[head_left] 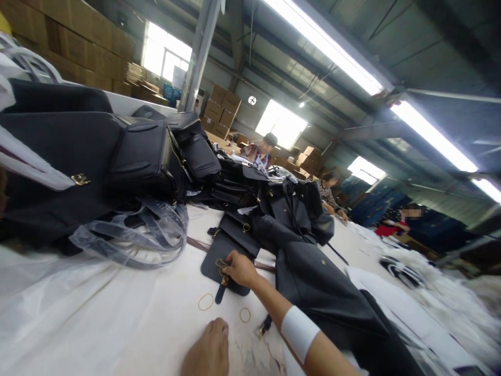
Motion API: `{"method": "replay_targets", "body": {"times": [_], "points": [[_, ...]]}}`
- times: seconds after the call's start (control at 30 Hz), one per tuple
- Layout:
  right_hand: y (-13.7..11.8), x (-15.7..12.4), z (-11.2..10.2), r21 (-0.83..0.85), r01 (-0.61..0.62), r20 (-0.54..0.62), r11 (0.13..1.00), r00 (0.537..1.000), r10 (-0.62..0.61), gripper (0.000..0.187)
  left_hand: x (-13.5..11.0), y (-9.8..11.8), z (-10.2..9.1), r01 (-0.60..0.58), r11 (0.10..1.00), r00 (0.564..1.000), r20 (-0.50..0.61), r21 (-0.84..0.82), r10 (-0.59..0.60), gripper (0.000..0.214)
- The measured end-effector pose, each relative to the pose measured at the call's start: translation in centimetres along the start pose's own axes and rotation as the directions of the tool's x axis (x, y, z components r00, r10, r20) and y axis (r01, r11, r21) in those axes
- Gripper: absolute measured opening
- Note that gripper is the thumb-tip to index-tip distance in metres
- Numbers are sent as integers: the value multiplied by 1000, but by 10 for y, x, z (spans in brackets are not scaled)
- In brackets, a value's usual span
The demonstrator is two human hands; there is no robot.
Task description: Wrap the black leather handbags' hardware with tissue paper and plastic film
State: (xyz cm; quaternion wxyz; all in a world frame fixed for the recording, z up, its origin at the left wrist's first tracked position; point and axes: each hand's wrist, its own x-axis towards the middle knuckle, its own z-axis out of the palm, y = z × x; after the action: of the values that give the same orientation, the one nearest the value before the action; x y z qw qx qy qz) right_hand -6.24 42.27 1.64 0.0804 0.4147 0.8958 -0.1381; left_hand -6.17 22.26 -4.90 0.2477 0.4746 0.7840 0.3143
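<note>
My right hand (238,270), its forearm wrapped in a white band, reaches over a small black leather bag (242,241) lying with its flap towards me. The fingertips pinch at a twisted yellow rubber band (220,262) on the flap. Just below them is a strap tab (220,293) with a gold-coloured clasp. On the white table (164,308) lie two loose rubber bands, one left band (205,302) and one right band (245,315). My left hand (209,349) rests on the table at the bottom edge, fingers curled together; nothing shows in it.
Large black bags (144,151) are piled on the left, with plastic-wrapped handles (136,237) before them. Another black bag (321,282) lies beside my right forearm. White wrapping (450,297) is heaped at right. Several people work farther back, one person (260,151) across the pile.
</note>
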Motion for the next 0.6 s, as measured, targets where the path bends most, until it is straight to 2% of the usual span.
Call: {"method": "replay_targets", "body": {"times": [0.13, 0.23, 0.3, 0.47, 0.6], "points": [[3, 0, 1, 41, -35, 112, 999, 993, 31, 24, 1, -1, -1, -2, 1000, 1000, 5, -7, 2, 34], [6, -3, 2, 104, -56, 217, 993, 976, 33, 27, 2, -1, -3, -16, 1000, 1000, 20, -24, 16, 34], [9, -7, 2, 145, -62, 242, 987, 970, 25, 29, 3, -1, -5, 0, 999, 999, 33, -32, 1, 33], [14, -21, -2, 263, -54, 172, 963, 985, 8, 28, 2, 2, -12, 37, 997, 999, 31, -71, -34, 33], [15, -35, -6, 418, -21, 67, 908, 998, -8, 18, 0, 4, -19, 26, 947, 999, -30, -321, -37, 27]]}}
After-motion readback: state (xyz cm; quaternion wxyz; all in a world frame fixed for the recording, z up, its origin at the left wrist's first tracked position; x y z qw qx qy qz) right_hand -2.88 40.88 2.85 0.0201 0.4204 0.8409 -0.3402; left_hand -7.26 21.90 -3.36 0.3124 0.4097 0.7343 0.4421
